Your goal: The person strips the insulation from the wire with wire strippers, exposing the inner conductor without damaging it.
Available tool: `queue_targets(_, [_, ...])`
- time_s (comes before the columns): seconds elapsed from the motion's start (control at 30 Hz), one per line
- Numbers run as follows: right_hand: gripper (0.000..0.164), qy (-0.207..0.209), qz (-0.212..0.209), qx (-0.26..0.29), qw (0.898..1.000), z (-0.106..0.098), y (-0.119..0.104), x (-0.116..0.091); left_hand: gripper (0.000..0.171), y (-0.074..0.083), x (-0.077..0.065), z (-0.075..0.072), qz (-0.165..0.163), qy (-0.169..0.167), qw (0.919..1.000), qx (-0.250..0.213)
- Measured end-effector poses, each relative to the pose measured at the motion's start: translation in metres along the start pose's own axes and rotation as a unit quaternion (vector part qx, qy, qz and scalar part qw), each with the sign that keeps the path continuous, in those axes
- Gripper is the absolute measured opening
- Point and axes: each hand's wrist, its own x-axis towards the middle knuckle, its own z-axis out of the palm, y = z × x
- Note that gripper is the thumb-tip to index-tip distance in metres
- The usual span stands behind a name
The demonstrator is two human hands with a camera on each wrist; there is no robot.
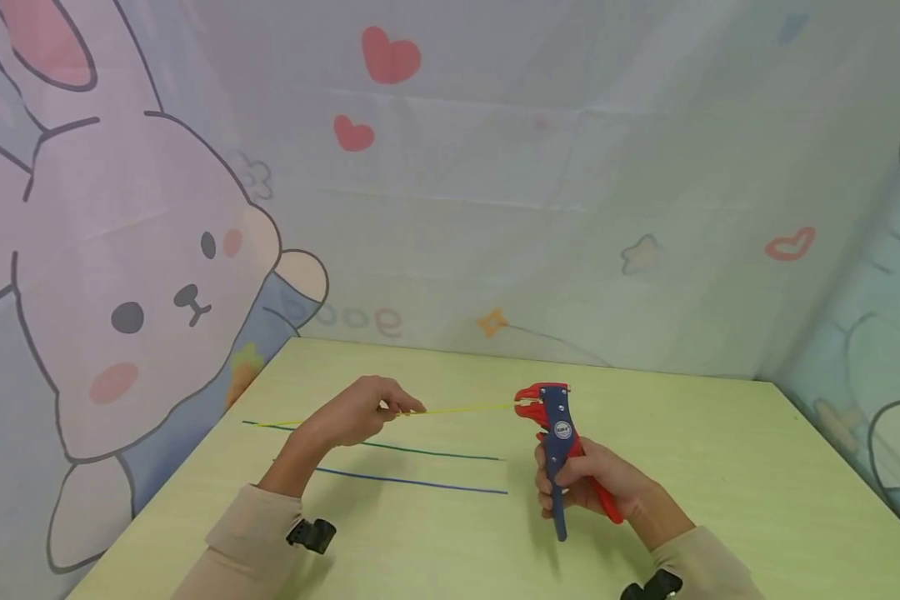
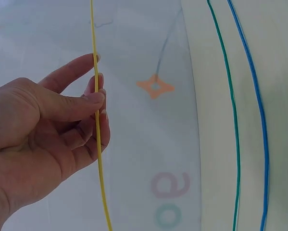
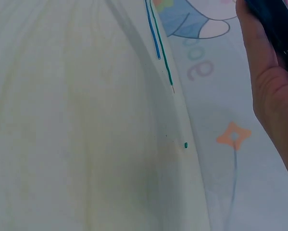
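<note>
My left hand [image 1: 356, 410] pinches a thin yellow wire [image 1: 465, 409] between thumb and fingers, well back from its right end. That end reaches the red jaws of a wire stripper, a red and blue tool [image 1: 557, 427]; whether it lies between them is too small to tell. Around the stripper's handles, my right hand [image 1: 600, 482] is curled, holding the tool upright above the table. The right wrist view catches only part of this hand and a dark handle [image 3: 274, 29]. Below the yellow wire lie a green wire [image 1: 435, 453] and a blue wire [image 1: 420, 481], roughly parallel.
The pale yellow-green table [image 1: 705, 483] ends at a printed cloth backdrop [image 1: 495, 208]. A bare copper tip [image 3: 173, 89] shows on the green wire in the right wrist view. Nearby on the tabletop sits a tiny green piece [image 3: 185, 145].
</note>
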Motion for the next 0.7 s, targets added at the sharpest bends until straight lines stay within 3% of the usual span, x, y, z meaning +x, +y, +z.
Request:
queue_targets(0.33, [0.015, 0.01, -0.008, -0.045, 0.999, 0.005, 0.002, 0.002, 0.04, 0.01, -0.002, -0.001, 0.019, -0.018, 0.9997, 0.0])
queue_targets(0.7, [0.013, 0.031, -0.006, -0.078, 0.996, 0.006, 0.001, 0.003, 0.042, 0.017, -0.004, -0.004, 0.012, -0.029, 0.9993, 0.018])
